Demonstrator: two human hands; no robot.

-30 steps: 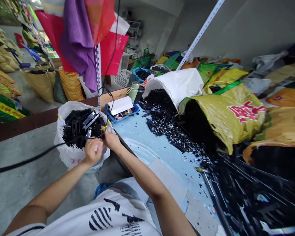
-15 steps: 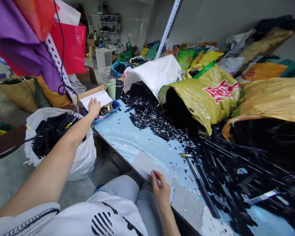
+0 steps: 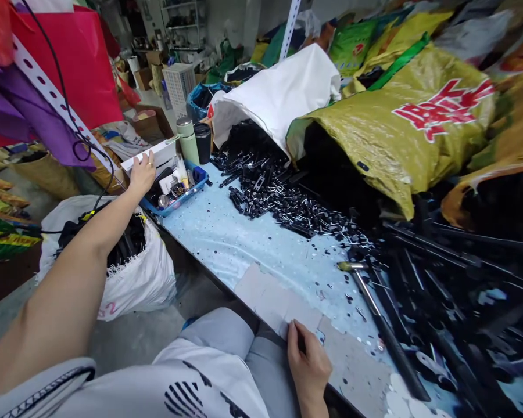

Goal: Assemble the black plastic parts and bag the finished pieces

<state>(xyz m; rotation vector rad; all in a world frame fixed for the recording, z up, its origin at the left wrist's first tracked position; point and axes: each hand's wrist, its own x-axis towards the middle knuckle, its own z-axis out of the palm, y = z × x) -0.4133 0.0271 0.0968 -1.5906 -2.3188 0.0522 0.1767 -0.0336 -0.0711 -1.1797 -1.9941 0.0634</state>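
Observation:
My left hand [image 3: 142, 172] reaches far out to the left and grips the edge of a white sheet or lid [image 3: 150, 155], lifted off a blue tray [image 3: 178, 194] of small items at the table's far corner. My right hand [image 3: 308, 364] rests at the near edge of the light blue table [image 3: 226, 241], fingers curled on a grey cardboard piece [image 3: 273, 302]. A white sack of black parts [image 3: 126, 273] stands on the floor below my left arm.
A heap of small black parts [image 3: 279, 200] spills from a white bag [image 3: 279, 93] and a yellow bag [image 3: 401, 128]. Long black strips [image 3: 453, 296] pile at the right. A hammer [image 3: 375, 316] lies on the table. A green flask [image 3: 186, 139] and dark cup [image 3: 203, 142] stand behind the tray.
Both hands left the white sack. My left hand went to the blue tray and lifted its white cover; my right hand came back to the cardboard at the table's near edge.

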